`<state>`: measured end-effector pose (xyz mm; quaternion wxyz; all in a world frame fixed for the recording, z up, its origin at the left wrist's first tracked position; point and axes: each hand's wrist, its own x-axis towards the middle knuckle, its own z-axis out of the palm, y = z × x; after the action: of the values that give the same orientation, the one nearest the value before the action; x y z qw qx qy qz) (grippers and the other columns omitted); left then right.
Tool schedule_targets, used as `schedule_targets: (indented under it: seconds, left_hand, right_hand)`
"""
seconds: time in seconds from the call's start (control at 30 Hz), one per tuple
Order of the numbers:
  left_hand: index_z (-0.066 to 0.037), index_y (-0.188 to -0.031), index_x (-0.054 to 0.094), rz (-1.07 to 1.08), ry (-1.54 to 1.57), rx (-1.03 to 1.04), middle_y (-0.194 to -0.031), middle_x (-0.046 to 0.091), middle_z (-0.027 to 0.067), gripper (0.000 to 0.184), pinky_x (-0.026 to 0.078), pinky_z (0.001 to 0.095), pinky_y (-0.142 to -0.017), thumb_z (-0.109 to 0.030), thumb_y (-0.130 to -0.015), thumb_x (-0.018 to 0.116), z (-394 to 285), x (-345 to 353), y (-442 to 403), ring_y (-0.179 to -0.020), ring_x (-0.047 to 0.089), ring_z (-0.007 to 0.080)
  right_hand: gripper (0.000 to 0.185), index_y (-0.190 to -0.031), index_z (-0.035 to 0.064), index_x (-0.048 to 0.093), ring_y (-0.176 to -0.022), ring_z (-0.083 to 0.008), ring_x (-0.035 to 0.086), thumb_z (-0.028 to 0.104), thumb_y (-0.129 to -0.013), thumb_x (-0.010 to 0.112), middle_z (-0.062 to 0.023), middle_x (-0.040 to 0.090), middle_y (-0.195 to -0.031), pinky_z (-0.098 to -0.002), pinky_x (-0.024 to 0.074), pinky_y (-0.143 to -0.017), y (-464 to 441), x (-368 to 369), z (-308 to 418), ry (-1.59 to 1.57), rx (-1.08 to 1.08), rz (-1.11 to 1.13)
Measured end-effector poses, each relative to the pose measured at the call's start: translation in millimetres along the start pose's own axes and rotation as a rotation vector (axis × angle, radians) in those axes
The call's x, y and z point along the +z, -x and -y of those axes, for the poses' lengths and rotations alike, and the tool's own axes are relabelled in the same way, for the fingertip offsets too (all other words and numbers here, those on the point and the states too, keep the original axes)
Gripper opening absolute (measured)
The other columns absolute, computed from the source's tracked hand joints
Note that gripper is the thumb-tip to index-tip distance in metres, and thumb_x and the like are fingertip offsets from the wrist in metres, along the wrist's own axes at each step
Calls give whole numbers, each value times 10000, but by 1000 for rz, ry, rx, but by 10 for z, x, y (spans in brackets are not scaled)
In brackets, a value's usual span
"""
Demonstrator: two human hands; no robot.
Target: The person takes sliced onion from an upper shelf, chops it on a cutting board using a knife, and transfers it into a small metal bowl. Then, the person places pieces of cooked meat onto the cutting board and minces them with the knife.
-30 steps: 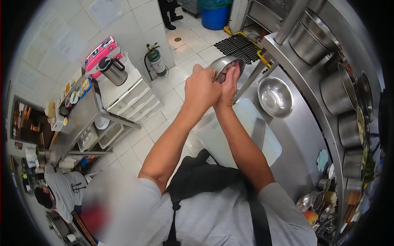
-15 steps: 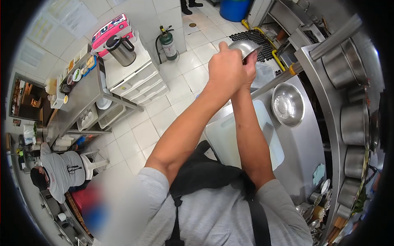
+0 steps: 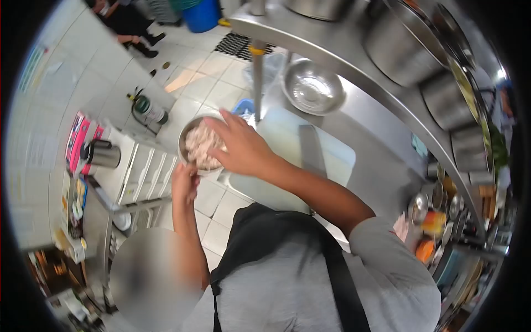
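Note:
A small steel bowl (image 3: 181, 138) full of pale pinkish chopped pieces, like raw meat (image 3: 202, 145), is held up in front of me. My left hand (image 3: 185, 183) grips its near rim from below, fingers closed. Over the bowl's right side reaches my right hand (image 3: 240, 145), fingers stretched and apart; whether they touch the pieces I cannot tell. To the right, a wide knife (image 3: 312, 146) lies on the pale cutting board (image 3: 337, 160). Beyond the board a large steel bowl (image 3: 313, 86) rests on the steel counter (image 3: 376, 133).
Above the counter's far side runs a steel shelf (image 3: 332, 41) with several pots (image 3: 404, 50), its post (image 3: 257, 83) close to the board. Left stand a drawer unit (image 3: 146, 177) with a steel jug (image 3: 102, 153) and a fire extinguisher (image 3: 148, 109). Another person (image 3: 124, 25) is far off.
The view has swung right. The small bowl, tilted in both hands before, is now lower with its contents showing. My right hand has left its rim and spread over it.

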<state>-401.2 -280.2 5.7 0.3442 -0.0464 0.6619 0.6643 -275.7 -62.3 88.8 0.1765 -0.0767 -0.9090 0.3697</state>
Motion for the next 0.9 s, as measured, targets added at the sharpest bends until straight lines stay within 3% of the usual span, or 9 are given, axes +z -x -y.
schedule_targets:
  seconds: [0.1,0.27,0.5,0.6,0.7,0.73,0.83,0.87,0.9]
  left_hand:
    - [-68,-1091,644,-64,79,-85,-843,647,7,170,385,258,-445,-41,-923,643,542,-360,404,-551,513,92]
    - [-72,-1154,639,21,-70,-179,-900,688,19,292,393,248,-452,-31,-865,648,496,-153,879,-594,567,97]
    - [-55,-1177,630,287,-173,-141,-1010,696,94,300,384,274,-431,-89,-888,705,495,1087,-50,-627,660,196]
    - [-34,-1229,616,310,-465,-108,-1089,701,164,409,507,340,-550,-113,-858,770,432,1341,-445,-815,729,277]
    - [-18,-1247,627,-40,-1058,791,-1206,680,229,493,581,422,-807,-124,-809,827,242,1519,-139,-1122,707,361]
    - [0,-1307,624,4,-1067,877,-1327,641,256,588,534,486,-1042,-129,-778,846,119,1576,-9,-1309,604,413]
    - [-59,-1398,598,384,-1168,1100,-1437,600,223,649,550,546,-1046,-91,-790,823,-46,1733,-33,-1278,614,441]
    - [-108,-1519,574,450,-1252,930,-1502,590,203,866,530,495,-1140,-128,-712,888,-88,1849,-5,-1345,602,426]
    - [-158,-1551,558,483,-1379,890,-1537,565,206,915,529,495,-1150,-142,-702,899,-85,1947,-10,-1373,591,421]
  right_hand:
    - [667,-1519,53,581,-1427,-478,532,350,-960,791,-276,560,-1527,-540,448,-1194,1054,-527,-246,111,255,123]
    - [599,-1412,41,564,-1241,-465,644,335,-942,790,-264,643,-1354,-536,548,-1048,2682,-588,-749,219,719,161]
    - [534,-1396,54,528,-1125,-524,679,175,-903,694,-295,646,-1347,-590,562,-965,2824,-421,-959,231,851,-65]
    - [523,-1416,59,524,-1113,-521,693,159,-924,670,-288,689,-1289,-587,560,-970,3048,-693,-797,140,840,-136]
    - [534,-1463,79,533,-1118,-507,708,184,-959,675,-278,737,-1208,-568,559,-984,3372,-988,-550,15,914,-118]
    - [541,-1480,88,538,-1118,-503,712,200,-970,682,-275,748,-1186,-561,560,-983,3535,-997,-540,48,907,-108]
    - [571,-1520,109,550,-1119,-482,725,244,-988,710,-270,763,-1179,-541,565,-974,3779,-1042,-444,86,932,-36]
    - [583,-1532,115,553,-1119,-473,730,259,-992,721,-269,765,-1187,-535,567,-970,3796,-1058,-427,94,939,-7]
    - [595,-1537,118,551,-1112,-468,733,262,-988,729,-264,768,-1185,-532,570,-967,3811,-1046,-425,102,936,0]
